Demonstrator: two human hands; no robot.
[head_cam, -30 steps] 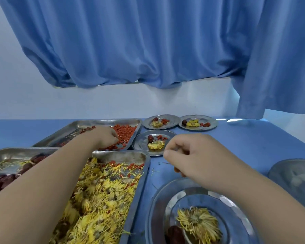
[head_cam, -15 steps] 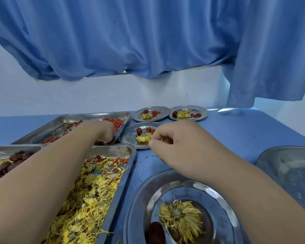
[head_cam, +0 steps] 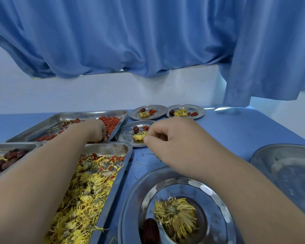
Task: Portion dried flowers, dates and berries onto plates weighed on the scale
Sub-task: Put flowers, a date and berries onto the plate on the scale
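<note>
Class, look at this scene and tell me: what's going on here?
A person is portioning dried ingredients. The left hand reaches into the tray of red berries; the right hand hovers over the table, fingers curled, any contents hidden. The near plate holds a flower and a date but no visible berries; three plates behind carry all three.

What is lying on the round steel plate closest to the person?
One dried yellow flower and one dark red date lie on the round steel plate. Nothing else shows, but the right forearm covers its right side.
</note>
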